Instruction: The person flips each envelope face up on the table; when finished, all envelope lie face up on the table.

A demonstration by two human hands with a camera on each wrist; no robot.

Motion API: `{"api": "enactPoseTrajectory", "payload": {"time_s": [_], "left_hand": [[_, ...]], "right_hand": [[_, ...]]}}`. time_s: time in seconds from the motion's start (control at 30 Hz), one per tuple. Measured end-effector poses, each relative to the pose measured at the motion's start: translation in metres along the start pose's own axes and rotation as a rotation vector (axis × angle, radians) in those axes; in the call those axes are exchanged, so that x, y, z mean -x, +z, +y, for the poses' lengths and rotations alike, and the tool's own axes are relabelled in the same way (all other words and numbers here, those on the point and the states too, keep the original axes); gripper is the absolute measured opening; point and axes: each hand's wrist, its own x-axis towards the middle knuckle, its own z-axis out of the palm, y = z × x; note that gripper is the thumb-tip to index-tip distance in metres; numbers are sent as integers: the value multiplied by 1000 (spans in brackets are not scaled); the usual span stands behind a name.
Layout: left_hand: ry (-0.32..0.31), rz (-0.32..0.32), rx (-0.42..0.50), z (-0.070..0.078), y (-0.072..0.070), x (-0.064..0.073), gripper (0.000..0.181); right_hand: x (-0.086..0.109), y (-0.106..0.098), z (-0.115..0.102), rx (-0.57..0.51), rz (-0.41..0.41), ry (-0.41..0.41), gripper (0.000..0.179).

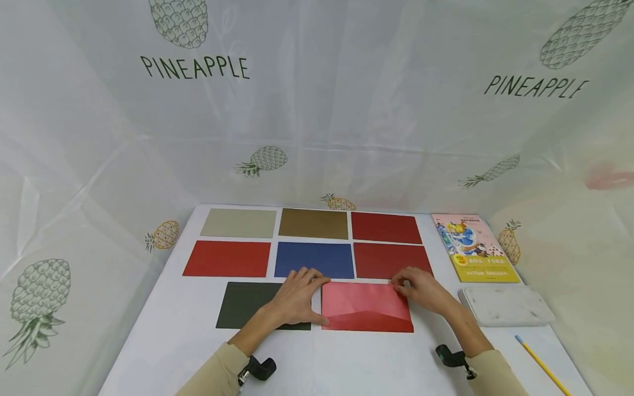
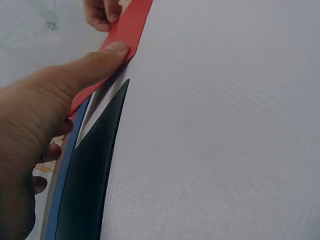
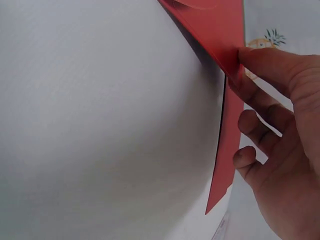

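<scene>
- Light red sheet (image 1: pixel 366 302): located at the front of the layout, right of the dark green sheet (image 1: pixel 247 302). Rectangular outline; pale, slightly glossy upper area; deeper red band along the near edge; uneven surface. In the right wrist view, the corner at the fingers is raised and casts a shadow.
- Left hand (image 1: pixel 297 300): spread along the left edge of the light red sheet. The thumb presses near the lower left corner; the index finger reaches the upper left corner.
- Right hand (image 1: pixel 423 289): grasping. Thumb and fingertips pinch the upper right corner of the light red sheet; the remaining fingers are bent.
- Forearms: both extend forward from beige sleeves (image 1: pixel 213 374), with a black device (image 1: pixel 260 368) at each wrist.
- Middle row, left to right: bright red sheet (image 1: pixel 226 258), blue sheet (image 1: pixel 314 258), dull red sheet (image 1: pixel 386 258).
- Far row, left to right: beige sheet (image 1: pixel 239 223), brown sheet (image 1: pixel 313 223), dark red sheet (image 1: pixel 386 226).
- Right side, far to near: book (image 1: pixel 475 247) with a pink and yellow cover, white slab-like object (image 1: pixel 507 305), yellow pencil (image 1: pixel 542 363) with a blue end.
- Tabletop (image 1: pixel 163 341): white.
- Surround: pale hanging sheeting (image 1: pixel 346 110), printed with pineapples and the word "PINEAPPLE".
</scene>
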Motion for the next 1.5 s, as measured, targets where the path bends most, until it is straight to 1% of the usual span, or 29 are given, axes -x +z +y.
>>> {"api": "enactPoseTrajectory", "payload": {"time_s": [0.13, 0.2, 0.3, 0.53, 0.63, 0.77, 0.87, 0.97, 1.13, 1.3, 1.4, 1.5], "left_hand": [[-5, -17, -11, 2, -2, 1, 96], [-11, -24, -15, 2, -2, 1, 96], [-19, -40, -30, 2, -1, 2, 95], [-11, -69, -81, 2, 0, 2, 93], [0, -75, -94, 3, 0, 2, 95], [3, -83, -106, 4, 0, 3, 97], [-5, -88, -114, 5, 0, 5, 97], [-22, -86, -117, 8, -2, 5, 96], [-56, -85, -88, 13, -3, 5, 93], [-93, -82, -23, 12, 1, 8, 91], [-101, -84, 9, 11, 2, 9, 90], [-101, -85, 22, 10, 2, 9, 90]], "right_hand": [[3, 2, 3, -30, -23, -13, 22], [5, 4, 4, -42, -41, -4, 27], [7, 6, 4, -31, -63, -7, 31], [8, 10, 5, 21, -50, -17, 31], [10, 11, 4, 5, -46, -4, 33], [11, 11, 5, -14, -47, -9, 34], [10, 11, 7, -30, -57, -16, 32], [8, 12, 8, -63, -66, 8, 32], [8, 12, 10, -117, -71, 52, 31], [8, 15, 8, -156, -65, 85, 31], [9, 17, 7, -174, -64, 106, 32], [10, 17, 6, -173, -56, 110, 32]]}}
